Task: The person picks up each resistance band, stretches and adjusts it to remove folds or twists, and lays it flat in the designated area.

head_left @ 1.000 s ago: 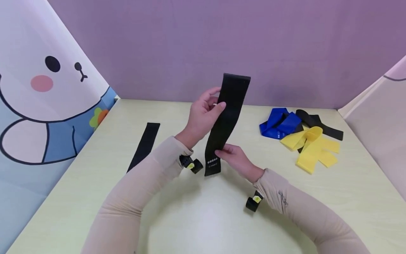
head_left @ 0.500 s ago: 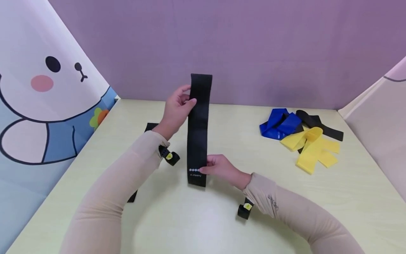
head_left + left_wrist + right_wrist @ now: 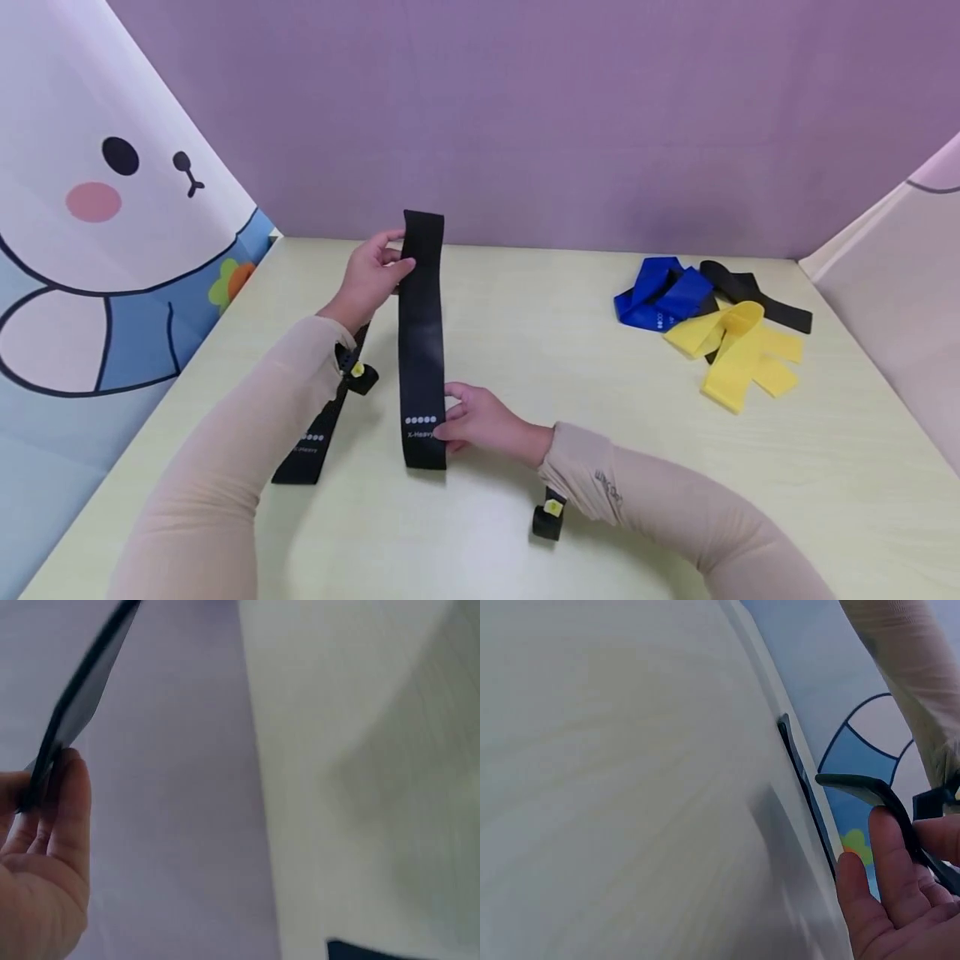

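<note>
A flat black resistance band [image 3: 422,342], printed "X-Heavy" below a row of white dots, is held up lengthwise between both hands. My left hand [image 3: 366,279] pinches its upper left edge between thumb and fingers; that grip also shows in the left wrist view, where the band [image 3: 82,697] is edge-on. Near the printed lower end, my right hand [image 3: 487,425] pinches the right edge, and the right wrist view shows the band's end [image 3: 855,782] jutting past the fingers. A second black "X-Heavy" band [image 3: 303,467] lies flat to the left, partly hidden by the left forearm.
At the right of the pale table [image 3: 570,350] lies a loose pile: a blue band [image 3: 652,296], a yellow band [image 3: 731,358] and a black band [image 3: 783,312]. A purple panel [image 3: 525,125] stands behind, with a cartoon-printed panel [image 3: 142,325] on the left.
Both hands have carried the black band leftward and lower, turning it from slanted to nearly straight. It now hangs just right of the band lying on the table. The pile has not moved.
</note>
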Motion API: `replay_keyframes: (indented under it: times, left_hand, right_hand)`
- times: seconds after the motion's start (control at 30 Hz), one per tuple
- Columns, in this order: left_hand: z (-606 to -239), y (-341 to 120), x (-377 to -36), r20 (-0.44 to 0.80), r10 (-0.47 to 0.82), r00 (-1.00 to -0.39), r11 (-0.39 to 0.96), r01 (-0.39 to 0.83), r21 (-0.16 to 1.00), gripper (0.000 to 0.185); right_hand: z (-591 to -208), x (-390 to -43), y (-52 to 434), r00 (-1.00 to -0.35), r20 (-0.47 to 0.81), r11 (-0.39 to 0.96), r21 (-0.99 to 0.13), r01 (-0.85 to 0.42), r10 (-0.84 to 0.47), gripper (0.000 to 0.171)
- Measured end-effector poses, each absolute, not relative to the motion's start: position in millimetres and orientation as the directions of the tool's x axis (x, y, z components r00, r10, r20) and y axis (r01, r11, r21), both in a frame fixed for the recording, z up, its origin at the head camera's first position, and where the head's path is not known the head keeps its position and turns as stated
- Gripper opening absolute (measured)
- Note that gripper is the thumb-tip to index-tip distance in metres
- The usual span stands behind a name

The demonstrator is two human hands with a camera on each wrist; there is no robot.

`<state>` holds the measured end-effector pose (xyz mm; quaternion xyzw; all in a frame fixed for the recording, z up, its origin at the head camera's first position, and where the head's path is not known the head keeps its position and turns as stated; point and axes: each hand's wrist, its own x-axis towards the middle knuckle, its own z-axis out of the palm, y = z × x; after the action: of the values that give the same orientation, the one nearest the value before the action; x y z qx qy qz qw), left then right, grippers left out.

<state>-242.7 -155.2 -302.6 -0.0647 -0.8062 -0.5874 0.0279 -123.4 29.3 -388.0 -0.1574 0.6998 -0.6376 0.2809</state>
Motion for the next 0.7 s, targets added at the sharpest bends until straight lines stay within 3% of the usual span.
replay_keyframes:
  times: [0.3,0.7]
  left_hand:
    - [-322.6,-176.6,-252.4,-0.001,0.112,-0.994,0.391,0.043,0.919,0.056]
    - [-342.8,-187.1,-266.5,-0.077,0.172,-0.982,0.470,0.013,0.882,0.062]
  right_hand:
    - [-391.8,-115.5,-1.4,-0.783,-0.259,0.108,-0.964,0.241,-0.565,0.071]
    - [-396.0,-114.7,-30.5,-0.756,-0.376,0.075,-0.913,0.401,-0.536,0.075]
